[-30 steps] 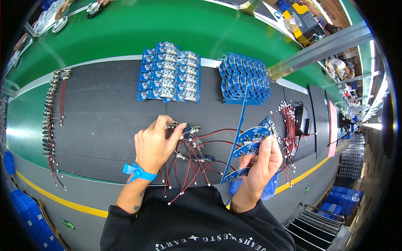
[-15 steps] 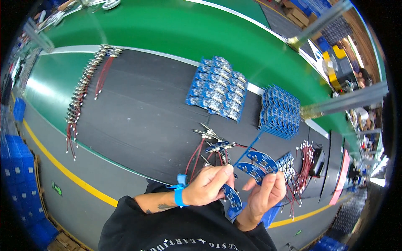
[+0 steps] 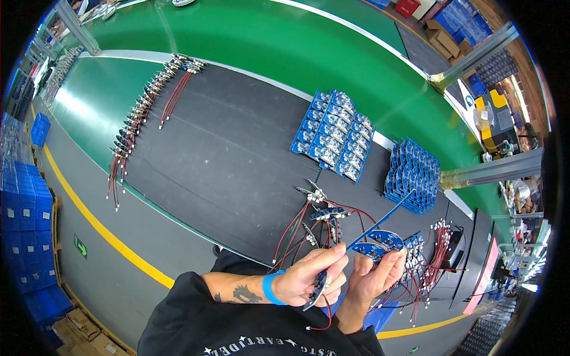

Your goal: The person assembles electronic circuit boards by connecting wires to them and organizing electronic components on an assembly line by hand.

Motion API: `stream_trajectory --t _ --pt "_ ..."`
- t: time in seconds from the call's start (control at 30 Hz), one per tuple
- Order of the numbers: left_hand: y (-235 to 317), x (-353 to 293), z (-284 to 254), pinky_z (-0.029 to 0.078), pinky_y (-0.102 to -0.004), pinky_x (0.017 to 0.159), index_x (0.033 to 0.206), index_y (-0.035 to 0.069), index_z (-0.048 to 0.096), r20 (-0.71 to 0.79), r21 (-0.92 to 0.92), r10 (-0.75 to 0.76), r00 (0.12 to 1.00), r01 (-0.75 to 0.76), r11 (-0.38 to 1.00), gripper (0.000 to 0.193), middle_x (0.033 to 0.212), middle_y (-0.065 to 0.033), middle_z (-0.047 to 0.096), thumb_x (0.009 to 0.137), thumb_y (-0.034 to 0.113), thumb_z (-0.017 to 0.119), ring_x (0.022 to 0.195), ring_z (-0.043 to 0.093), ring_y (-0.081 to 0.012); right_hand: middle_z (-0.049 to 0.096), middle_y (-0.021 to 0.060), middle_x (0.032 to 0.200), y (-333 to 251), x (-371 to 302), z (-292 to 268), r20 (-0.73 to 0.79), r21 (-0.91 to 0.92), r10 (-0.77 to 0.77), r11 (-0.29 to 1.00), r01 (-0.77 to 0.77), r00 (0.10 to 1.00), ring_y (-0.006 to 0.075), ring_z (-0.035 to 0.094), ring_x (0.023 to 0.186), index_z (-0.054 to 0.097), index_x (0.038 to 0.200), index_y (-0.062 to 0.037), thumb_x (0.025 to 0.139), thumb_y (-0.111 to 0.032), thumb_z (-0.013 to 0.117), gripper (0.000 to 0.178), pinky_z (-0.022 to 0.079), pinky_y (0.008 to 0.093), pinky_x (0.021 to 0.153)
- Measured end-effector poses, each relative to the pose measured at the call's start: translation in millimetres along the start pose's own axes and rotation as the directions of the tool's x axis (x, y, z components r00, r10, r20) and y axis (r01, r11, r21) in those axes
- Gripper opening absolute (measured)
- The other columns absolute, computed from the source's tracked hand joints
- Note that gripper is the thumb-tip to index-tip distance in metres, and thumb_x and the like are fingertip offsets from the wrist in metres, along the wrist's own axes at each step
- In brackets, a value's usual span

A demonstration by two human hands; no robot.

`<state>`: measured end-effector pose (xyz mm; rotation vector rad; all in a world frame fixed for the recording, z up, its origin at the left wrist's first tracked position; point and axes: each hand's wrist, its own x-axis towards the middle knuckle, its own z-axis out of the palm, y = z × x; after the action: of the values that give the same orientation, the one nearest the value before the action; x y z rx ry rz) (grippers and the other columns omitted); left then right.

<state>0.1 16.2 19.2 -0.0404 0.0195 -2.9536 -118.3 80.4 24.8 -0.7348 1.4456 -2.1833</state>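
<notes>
My right hand (image 3: 375, 280) is closed on a blue circuit board panel (image 3: 387, 239), whose curved boards are joined to a thin blue strip reaching toward the far right. My left hand (image 3: 314, 274) is closed too, its thumb and forefinger pinched at the near end of that strip. Below those fingertips, the same hand holds a loose curved circuit board (image 3: 316, 291) on edge, and a red wire (image 3: 328, 314) with a white plug dangles under it. Just beyond my left hand, several wired curved boards (image 3: 328, 215) lie in a loose heap on the black work surface (image 3: 225, 160).
Two stacks of blue board panels, a wide one (image 3: 335, 136) and a denser one (image 3: 414, 175), sit along the far edge. Red wires (image 3: 439, 243) bunch beside a black box at right. Wired boards (image 3: 139, 115) line the left end. A metal post (image 3: 493, 169) rises at far right.
My left hand has turned, so the loose board now stands on edge with its red wire hanging into sight. The whole scene has shifted a little to the right in the picture.
</notes>
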Motion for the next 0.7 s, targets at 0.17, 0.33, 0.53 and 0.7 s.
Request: stream_trajectory --t 0.17,0.33,0.53,0.7 --pt "-3.6 2.0 -13.2 0.022 -0.0219 0.038 0.068 0.013 0.041 0.160 -0.235 -0.059 0.985 0.096 0.967 0.050 0.047 0.0025 0.031 0.106 0.042 0.027 0.034 0.023 -0.0061 0.052 0.0060 0.065 4.9 7.2 -12.1 0.151 -0.020 -0.104 0.994 0.109 0.983 0.0072 0.038 0.043 0.048 0.090 -0.0033 0.103 -0.029 0.046 0.029 0.031 0.0209 0.038" --pt "19.6 -17.0 -9.3 0.025 -0.0297 0.040 0.068 0.008 0.041 0.034 0.223 0.181 0.983 -0.184 0.957 0.053 0.052 -0.0029 0.035 0.106 0.041 0.025 0.041 0.033 -0.0139 0.042 -0.0013 0.055 -13.2 17.5 -16.5 -0.079 0.005 -0.023 1.000 0.023 0.997 0.0044 0.034 0.041 0.049 0.085 -0.0069 0.103 -0.026 0.045 0.026 0.028 0.0198 0.035" --pt "55.0 -34.1 -11.0 0.031 -0.0296 0.037 0.070 0.003 0.045 0.108 0.585 0.598 0.794 -0.537 0.607 0.053 0.046 -0.0079 0.039 0.106 0.037 0.027 0.036 0.031 -0.0134 0.054 0.0020 0.061 1.8 23.7 -41.5 0.057 -0.160 0.381 0.916 -0.368 0.923 0.0064 0.045 0.047 0.061 0.095 0.0000 0.102 -0.020 0.048 0.025 0.040 0.0220 0.044" --pt "56.0 -34.1 -6.6 0.030 -0.0270 0.039 0.069 0.002 0.045 0.048 0.779 0.662 0.748 -0.442 0.444 0.050 0.048 -0.0077 0.040 0.106 0.032 0.031 0.039 0.034 -0.0118 0.044 -0.0002 0.058 0.6 21.5 -25.7 0.101 0.038 0.291 0.955 -0.296 0.951 0.0073 0.038 0.045 0.057 0.095 0.0012 0.103 -0.018 0.045 0.025 0.035 0.0219 0.039"
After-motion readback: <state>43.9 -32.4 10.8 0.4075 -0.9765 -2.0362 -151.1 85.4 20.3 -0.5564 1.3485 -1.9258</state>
